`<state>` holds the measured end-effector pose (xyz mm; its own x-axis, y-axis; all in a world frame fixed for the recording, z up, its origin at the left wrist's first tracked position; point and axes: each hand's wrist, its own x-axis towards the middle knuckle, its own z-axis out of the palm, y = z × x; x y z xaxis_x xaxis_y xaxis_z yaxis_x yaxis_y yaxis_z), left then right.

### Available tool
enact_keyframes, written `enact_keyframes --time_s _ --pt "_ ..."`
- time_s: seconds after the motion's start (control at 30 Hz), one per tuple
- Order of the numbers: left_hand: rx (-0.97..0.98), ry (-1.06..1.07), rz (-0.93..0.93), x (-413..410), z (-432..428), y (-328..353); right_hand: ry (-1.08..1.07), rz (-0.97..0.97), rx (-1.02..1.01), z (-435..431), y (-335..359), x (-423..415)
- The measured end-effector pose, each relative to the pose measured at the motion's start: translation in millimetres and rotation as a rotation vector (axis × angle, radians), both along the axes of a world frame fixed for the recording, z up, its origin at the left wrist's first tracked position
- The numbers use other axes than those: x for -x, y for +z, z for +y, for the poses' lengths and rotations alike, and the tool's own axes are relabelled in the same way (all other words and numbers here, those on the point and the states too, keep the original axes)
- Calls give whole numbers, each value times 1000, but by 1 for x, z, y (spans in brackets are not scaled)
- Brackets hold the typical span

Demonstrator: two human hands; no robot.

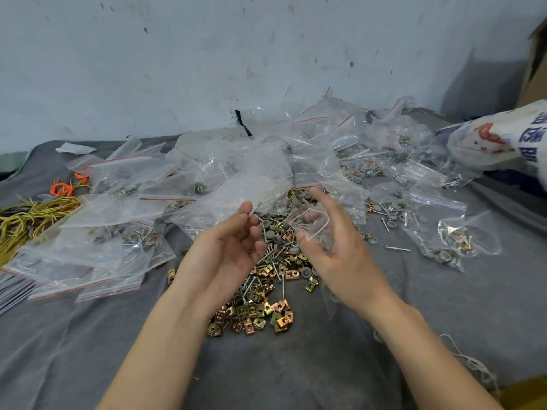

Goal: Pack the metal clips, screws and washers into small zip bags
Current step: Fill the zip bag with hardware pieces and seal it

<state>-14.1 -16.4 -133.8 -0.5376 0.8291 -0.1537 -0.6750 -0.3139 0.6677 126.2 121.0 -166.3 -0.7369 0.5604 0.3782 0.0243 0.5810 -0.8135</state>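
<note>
Your right hand (331, 244) grips a small clear red-striped zip bag (309, 224), its mouth facing your left hand (228, 247), which is loosely cupped with a bare palm. The heap of brass square clips, screws and grey washers (260, 303) lies near, centre, beneath both hands, likely for a short reach.

Yellow cords (35, 213), perhaps wire; printed sack (500, 137)

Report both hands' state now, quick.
Left hand: open, palm up, holding nothing.
Right hand: holding a small zip bag, its mouth open.
</note>
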Motion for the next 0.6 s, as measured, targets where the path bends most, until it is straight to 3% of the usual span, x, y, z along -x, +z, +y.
enact_keyframes --time_s 0.13,0.27,0.33,0.47,0.6 --pt "23 53 201 -5 4 12 9 -6 -2 0 1 0" --pt "274 286 875 -13 9 23 10 6 12 1 1 0" --pt "303 340 1130 -22 13 25 5 16 18 1 0 1" --pt "304 295 1314 -36 22 22 7 24 14 2 -1 1" --pt "317 339 1317 -22 13 26 3 22 12 2 -2 -1"
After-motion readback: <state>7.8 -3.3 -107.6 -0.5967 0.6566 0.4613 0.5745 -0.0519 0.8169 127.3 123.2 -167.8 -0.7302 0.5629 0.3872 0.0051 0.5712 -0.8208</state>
